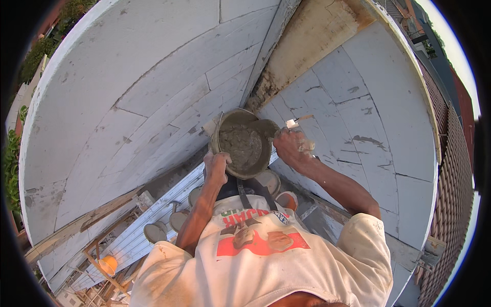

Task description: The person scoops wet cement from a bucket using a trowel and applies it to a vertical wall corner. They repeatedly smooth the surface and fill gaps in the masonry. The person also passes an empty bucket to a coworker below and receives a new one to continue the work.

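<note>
A bucket (pixel 239 148) of wet grey mortar is held up before my chest, in the corner between two pale block walls. My left hand (pixel 217 166) is closed on its left rim. My right hand (pixel 291 147) is closed on the handle of a tool, apparently a trowel (pixel 265 129), whose grey, mortar-coated end lies over the bucket's upper right rim. Just beyond that hand is a small white piece with a thin stick (pixel 293 123), too small to make out.
Block walls (pixel 153 61) (pixel 378 112) rise on both sides; a stained board (pixel 312 41) tops the corner. Below are corrugated sheeting (pixel 134 244), several grey buckets (pixel 156 233), timber framing (pixel 92 256) and an orange round object (pixel 107 265). Tiled roofing (pixel 445 204) shows far right.
</note>
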Motion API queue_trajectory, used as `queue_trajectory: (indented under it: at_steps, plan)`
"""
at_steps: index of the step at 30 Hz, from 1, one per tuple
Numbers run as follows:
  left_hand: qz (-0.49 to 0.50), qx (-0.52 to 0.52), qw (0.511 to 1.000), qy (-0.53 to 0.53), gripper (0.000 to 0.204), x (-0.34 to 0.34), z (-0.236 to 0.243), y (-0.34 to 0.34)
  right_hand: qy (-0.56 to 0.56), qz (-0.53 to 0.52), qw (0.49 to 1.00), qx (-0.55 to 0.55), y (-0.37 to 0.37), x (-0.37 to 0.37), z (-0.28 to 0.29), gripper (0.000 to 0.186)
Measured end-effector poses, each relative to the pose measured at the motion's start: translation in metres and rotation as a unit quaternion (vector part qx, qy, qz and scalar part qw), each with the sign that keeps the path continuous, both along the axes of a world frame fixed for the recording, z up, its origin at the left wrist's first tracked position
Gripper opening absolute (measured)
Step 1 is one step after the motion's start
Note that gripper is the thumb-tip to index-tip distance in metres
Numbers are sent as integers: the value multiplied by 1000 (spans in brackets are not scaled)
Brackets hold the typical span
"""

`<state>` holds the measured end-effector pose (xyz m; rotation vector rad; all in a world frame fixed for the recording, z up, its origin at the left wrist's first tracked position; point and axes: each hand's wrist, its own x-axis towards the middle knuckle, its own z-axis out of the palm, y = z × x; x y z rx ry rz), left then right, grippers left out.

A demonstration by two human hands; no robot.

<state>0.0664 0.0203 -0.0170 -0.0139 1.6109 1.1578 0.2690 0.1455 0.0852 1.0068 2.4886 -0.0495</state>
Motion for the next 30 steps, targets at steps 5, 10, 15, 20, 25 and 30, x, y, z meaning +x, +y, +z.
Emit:
queue_trajectory:
  at_steps: [5,10,15,20,25,30]
  plan:
    - [-13,9,1000,25,28,-16,18,26,16,-14,994,-105,14,-9,-58,14]
    - [-54,104,993,-6,27,-32,58,58,101,-108,964,-219,21,2,-56,26]
    - [-85,101,991,-13,26,-47,66,74,295,-208,897,-256,-7,21,-94,31]
    - [-72,88,993,-37,25,-58,91,78,343,-253,855,-295,-29,12,-87,35]
    - [-63,121,989,-57,27,-70,88,72,303,-279,856,-313,-29,-32,-61,36]
    - [-55,123,989,-59,26,-77,79,73,362,-269,846,-286,-40,-30,-57,38]
